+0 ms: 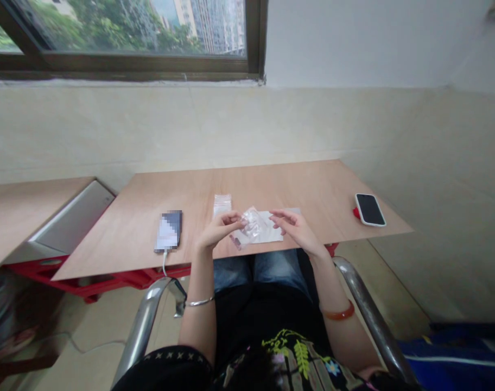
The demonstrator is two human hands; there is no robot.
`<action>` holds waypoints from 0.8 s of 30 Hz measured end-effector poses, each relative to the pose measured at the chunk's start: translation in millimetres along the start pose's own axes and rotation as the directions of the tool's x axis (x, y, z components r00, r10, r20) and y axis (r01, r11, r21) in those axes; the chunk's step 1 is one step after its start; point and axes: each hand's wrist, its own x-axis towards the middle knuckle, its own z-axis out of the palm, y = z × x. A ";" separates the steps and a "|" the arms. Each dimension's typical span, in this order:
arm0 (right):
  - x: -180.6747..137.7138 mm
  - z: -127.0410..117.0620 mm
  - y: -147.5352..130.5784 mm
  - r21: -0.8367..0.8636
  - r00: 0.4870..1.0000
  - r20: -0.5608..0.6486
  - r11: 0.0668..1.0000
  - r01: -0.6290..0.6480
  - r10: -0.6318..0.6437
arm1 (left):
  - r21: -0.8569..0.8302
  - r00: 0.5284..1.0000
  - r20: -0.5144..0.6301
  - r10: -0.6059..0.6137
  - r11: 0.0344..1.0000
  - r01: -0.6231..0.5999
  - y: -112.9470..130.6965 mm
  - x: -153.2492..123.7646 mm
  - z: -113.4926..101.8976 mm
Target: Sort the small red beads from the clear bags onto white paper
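Forearms rise from the lap toward the near edge of the tabletop (296,179), elbows bent and spread outward, wrists angled in so that both hands meet over the middle of the near edge. The left hand (217,231) has a silver bangle (198,302) lower on its forearm; its fingers curl inward and its fingertips (237,219) pinch the left side of a small clear plastic bag (251,225). The right hand (298,228), with an orange bangle (339,313) on its forearm, is loosely curled with fingers pointing left toward the bag; it sits just beside the bag's right side, and whether it actually touches the bag cannot be told.

The bag is crumpled and held between the two hands, just above a flat white sheet (270,228) lying at the tabletop's near edge. Just behind the left hand lies a small stack of clear packets (222,204). Farther left on the tabletop is a phone (168,231) with a white cable (165,264) hanging off the edge. Well apart to the right, near the tabletop's right edge, lies a second phone (370,209) with a dark screen.
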 end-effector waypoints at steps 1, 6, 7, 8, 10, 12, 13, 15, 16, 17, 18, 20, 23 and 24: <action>3.8 -0.3 -3.3 -0.003 0.999 0.036 1.000 0.004 -0.004 | -0.010 1.000 0.020 -0.019 1.000 0.019 4.2 -1.1 2.9; 9.3 4.1 -12.3 0.039 0.969 0.247 0.998 -0.041 0.030 | -0.003 0.998 0.063 -0.016 1.000 0.016 15.5 -3.8 10.3; 8.7 4.7 -12.9 0.051 0.967 0.252 0.997 -0.054 0.039 | 0.001 0.998 0.068 -0.018 1.000 0.018 16.2 -4.4 10.6; 8.0 4.9 -13.2 0.061 0.965 0.257 0.996 -0.068 0.050 | 0.003 0.997 0.072 -0.023 1.000 0.023 16.7 -5.0 10.7; 6.8 4.8 -13.0 0.067 0.958 0.275 0.992 -0.105 0.082 | 0.010 0.996 0.075 -0.037 0.999 0.036 17.5 -6.6 10.6; 6.6 4.8 -12.0 0.055 0.947 0.301 0.989 -0.139 0.116 | 0.028 0.997 0.071 -0.040 0.999 0.038 18.6 -8.1 10.3; 6.8 5.2 -11.3 0.048 0.941 0.314 0.987 -0.152 0.130 | 0.036 0.997 0.064 -0.037 0.999 0.035 19.3 -8.7 10.1; 7.8 6.9 -9.6 0.033 0.928 0.343 0.986 -0.165 0.144 | 0.039 0.999 0.033 -0.023 0.999 0.021 20.5 -9.5 9.4; 8.3 8.1 -8.9 0.026 0.922 0.359 0.986 -0.164 0.144 | 0.037 1.000 0.005 -0.011 0.999 0.011 20.8 -9.6 9.0; 8.8 9.5 -8.2 0.021 0.916 0.377 0.987 -0.160 0.141 | 0.041 1.000 -0.030 0.002 0.999 -0.001 21.0 -9.5 8.6; 9.1 11.1 -7.8 0.018 0.910 0.392 0.988 -0.155 0.136 | 0.049 0.997 -0.071 0.014 0.999 -0.011 20.8 -9.3 8.3; 9.0 14.3 -7.7 0.023 0.901 0.412 0.988 -0.156 0.133 | 0.064 0.988 -0.150 0.035 0.998 -0.025 19.9 -8.4 8.0; 6.8 19.1 -9.5 0.040 0.899 0.414 0.983 -0.177 0.145 | 0.068 0.967 -0.243 0.076 0.996 -0.062 17.0 -6.3 8.7; 5.9 20.6 -10.4 0.046 0.901 0.409 0.982 -0.182 0.148 | 0.080 0.957 -0.271 0.105 0.993 -0.087 15.9 -5.5 9.1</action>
